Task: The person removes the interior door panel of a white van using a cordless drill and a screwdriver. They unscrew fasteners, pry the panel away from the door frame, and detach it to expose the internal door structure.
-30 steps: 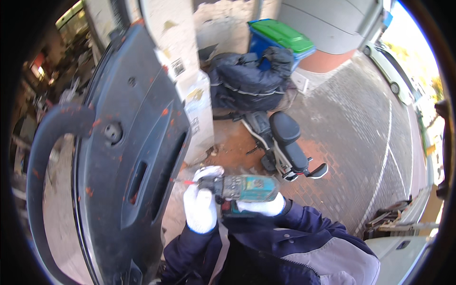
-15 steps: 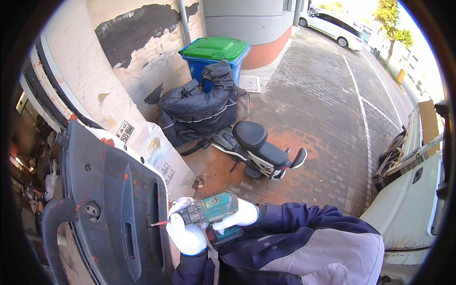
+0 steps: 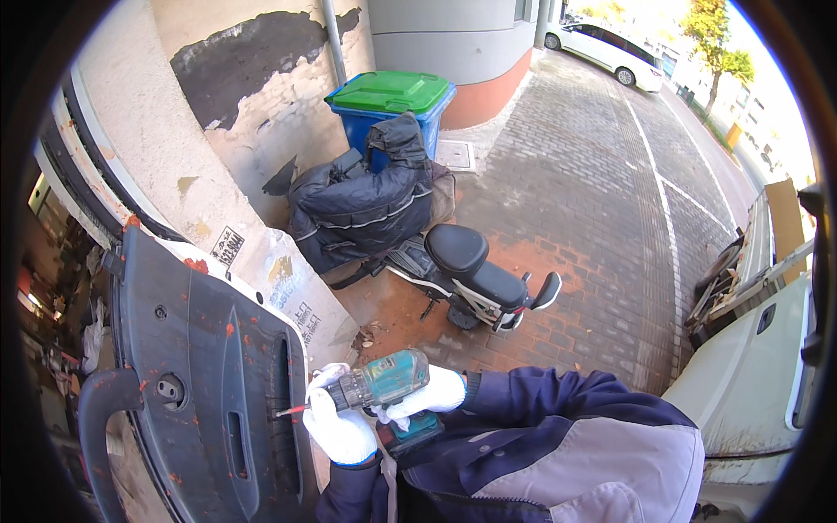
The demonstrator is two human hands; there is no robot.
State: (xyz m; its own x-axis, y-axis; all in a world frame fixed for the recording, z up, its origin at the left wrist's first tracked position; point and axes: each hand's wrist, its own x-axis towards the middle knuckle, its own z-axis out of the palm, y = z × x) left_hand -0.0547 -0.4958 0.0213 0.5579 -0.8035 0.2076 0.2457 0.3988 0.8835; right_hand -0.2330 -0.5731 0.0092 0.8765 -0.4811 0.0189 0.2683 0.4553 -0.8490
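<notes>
While near a peeling wall (image 3: 279, 105) and brick paving (image 3: 575, 166) — left grip (image 3: 343, 431) and right grip (image 3: 438, 392) both snug round a teal drill (image 3: 397, 376).

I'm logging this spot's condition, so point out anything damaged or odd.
The wall beside the bin looks damaged: its pale surface is ragged around a dark patch. Orange-red marks haphazardly speckle the dark panel near the drill, and reddish dust, perhaps spilled, lies around the scooter.

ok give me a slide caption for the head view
Gloved left hand and right hand hold a drill beside a dark door panel, scooter and bin beyond.
</notes>
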